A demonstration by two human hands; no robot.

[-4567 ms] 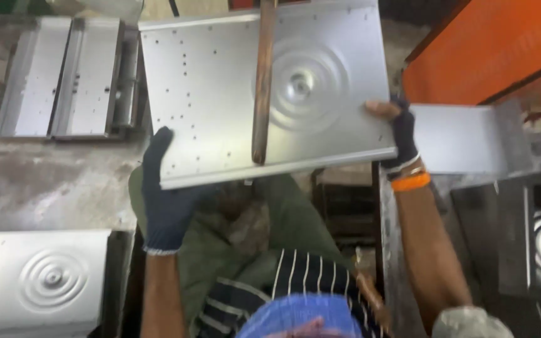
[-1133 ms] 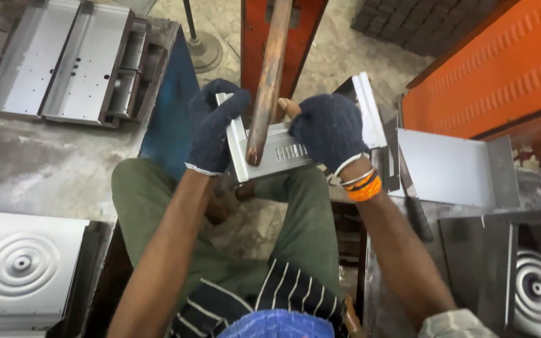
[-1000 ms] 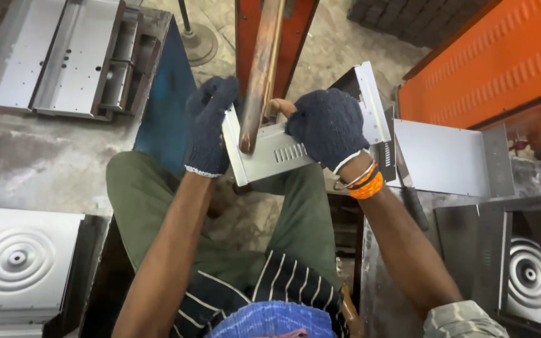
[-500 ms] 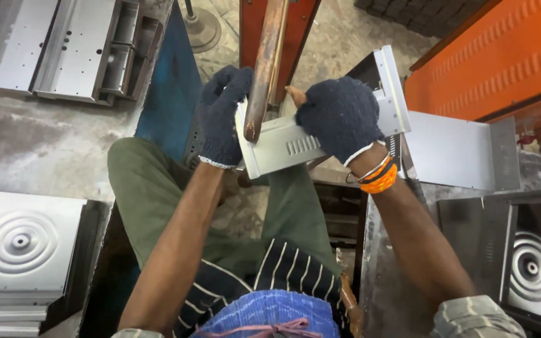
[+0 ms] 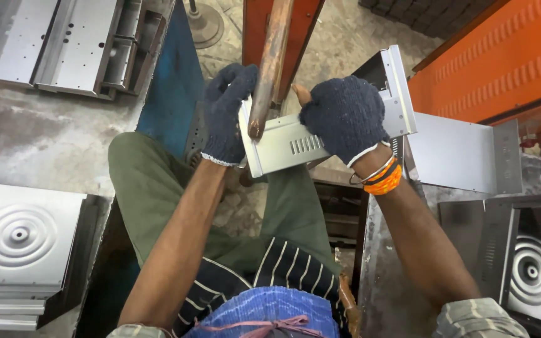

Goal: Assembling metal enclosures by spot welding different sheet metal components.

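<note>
I hold a small bent sheet-metal part (image 5: 283, 147) with a row of vent slots, just above my lap. My left hand (image 5: 225, 112), in a dark knit glove, grips its left end. My right hand (image 5: 344, 116), also gloved, with orange and metal bangles at the wrist, covers its right end. A copper-coloured rod (image 5: 272, 59) comes down from above and its tip meets the part's top face between my hands.
A stack of pressed metal panels with ring patterns (image 5: 23, 244) lies at the left. More bent trays (image 5: 64, 44) rest at the top left. Flat and ringed panels (image 5: 464, 153) sit at the right beside an orange machine body (image 5: 502, 56).
Earlier I held a large ringed panel under the rod; now it is the small slotted part. Over the last second the part shifted slightly right and my hands stayed on it.
</note>
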